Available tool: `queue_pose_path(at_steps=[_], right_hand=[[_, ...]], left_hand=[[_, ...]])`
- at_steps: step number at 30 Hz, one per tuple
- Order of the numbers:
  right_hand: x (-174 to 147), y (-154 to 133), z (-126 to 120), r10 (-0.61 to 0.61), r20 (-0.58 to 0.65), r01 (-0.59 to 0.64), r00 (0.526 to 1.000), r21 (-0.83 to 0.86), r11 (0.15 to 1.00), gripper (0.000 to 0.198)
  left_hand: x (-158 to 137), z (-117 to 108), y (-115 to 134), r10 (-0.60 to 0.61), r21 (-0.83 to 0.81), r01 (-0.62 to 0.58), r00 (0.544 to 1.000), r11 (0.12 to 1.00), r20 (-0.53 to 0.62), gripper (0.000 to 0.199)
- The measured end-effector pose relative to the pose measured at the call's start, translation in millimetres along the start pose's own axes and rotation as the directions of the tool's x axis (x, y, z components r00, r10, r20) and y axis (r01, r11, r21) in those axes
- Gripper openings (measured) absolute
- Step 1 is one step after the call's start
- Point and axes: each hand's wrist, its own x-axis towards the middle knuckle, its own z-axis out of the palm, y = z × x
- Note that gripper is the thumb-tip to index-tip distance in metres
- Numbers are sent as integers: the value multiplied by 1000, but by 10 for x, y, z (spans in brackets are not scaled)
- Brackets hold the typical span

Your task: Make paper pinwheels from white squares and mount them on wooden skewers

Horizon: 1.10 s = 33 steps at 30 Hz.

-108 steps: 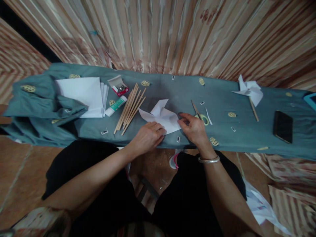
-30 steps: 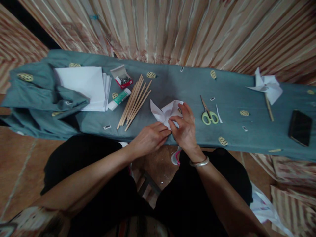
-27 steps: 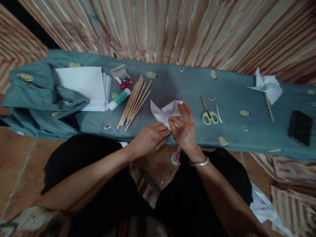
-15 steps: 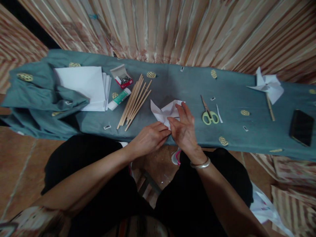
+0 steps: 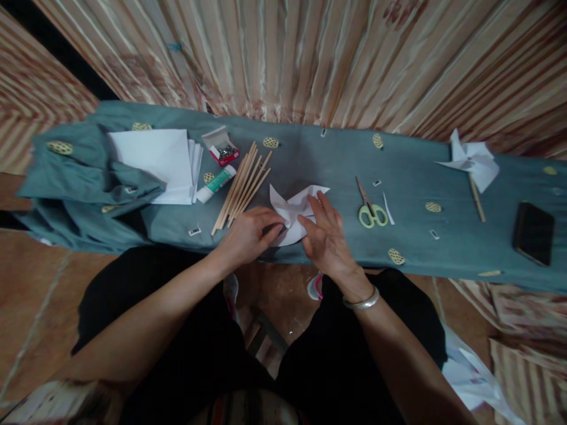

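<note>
A white paper pinwheel (image 5: 297,206) with folded blades lies near the front edge of the cloth-covered table. My left hand (image 5: 251,233) pinches its left side between thumb and fingers. On the right side, my right hand (image 5: 326,236) grips the paper, thumb near the centre and fingertips on the upper right blade. The exact contact under the right fingers is partly hidden. Just left of the pinwheel lies a bundle of wooden sticks (image 5: 243,188). Scissors with green handles (image 5: 372,213) rest to the right, beside a thin paper strip (image 5: 388,208).
A stack of white paper (image 5: 153,159), a small open box of metal pins (image 5: 221,147) and a glue stick (image 5: 216,184) lie on the left. At the right are a finished pinwheel on a stick (image 5: 473,159) and a dark phone (image 5: 534,233). A pleated curtain (image 5: 292,65) hangs behind.
My left hand has moved left and up from the paper's near corner to its left side, uncovering the lower blade. The right hand stays on the paper. The view has shifted slightly.
</note>
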Motion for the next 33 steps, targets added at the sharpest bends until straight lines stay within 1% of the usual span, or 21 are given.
queue_pose_path(at_steps=[2,3,4,5,6,8,10,12,13,14,15,16,18,20,21,24,27,30,33], right_hand=[[24,-5,23,18,-19,-18,1000,-15,1000,38],[36,-7,33,23,-28,-24,999,-23,999,36],[46,-9,42,26,-36,-27,999,-29,999,34],[56,-8,49,28,-41,-29,999,-30,999,33],[65,-4,54,30,-43,-32,999,-28,999,32],[79,8,59,43,-43,-44,998,-17,999,32],[91,25,62,63,-51,-63,997,-2,998,33],[98,44,65,81,-66,-80,994,19,997,34],[100,52,67,89,-74,-87,993,33,996,34],[100,60,69,96,-79,-92,992,49,995,33],[100,66,71,102,-81,-97,991,64,993,32],[98,71,73,108,-80,-102,991,79,992,30],[93,79,74,114,-78,-106,990,102,989,29],[87,80,74,119,-84,-109,989,111,988,29],[84,77,73,121,-89,-111,989,109,988,29],[72,42,75,113,-119,-103,986,92,991,29],[50,-37,80,82,-155,-73,984,61,995,31],[22,-132,73,60,-157,-57,986,24,998,43],[-2,-200,40,55,-128,-53,990,19,998,56]], left_hand=[[-9,-17,-52,-153,-154,151,988,976,0,19],[-18,-14,-72,-234,-266,228,972,937,8,19],[-29,-5,-85,-315,-395,298,949,869,23,20],[-40,8,-89,-389,-528,357,919,770,54,23],[-51,23,-83,-453,-646,401,886,649,95,29],[-67,53,-42,-544,-801,449,817,397,188,42],[-66,77,28,-602,-866,462,752,191,269,50],[-47,95,104,-628,-888,458,703,40,334,48],[-30,104,137,-627,-891,454,690,-15,362,44],[-10,114,166,-615,-892,449,688,-56,385,41],[12,125,189,-595,-891,446,695,-84,404,39],[35,138,208,-567,-890,446,710,-98,418,37],[77,167,230,-507,-891,444,748,-96,427,35],[108,201,234,-479,-899,433,778,-62,407,33],[120,219,230,-479,-903,427,786,-39,392,33],[143,268,191,-497,-906,422,792,29,354,34],[171,298,136,-512,-911,407,798,68,319,31],[211,287,116,-526,-926,369,805,84,273,28],[249,241,145,-531,-936,332,817,114,226,36]])
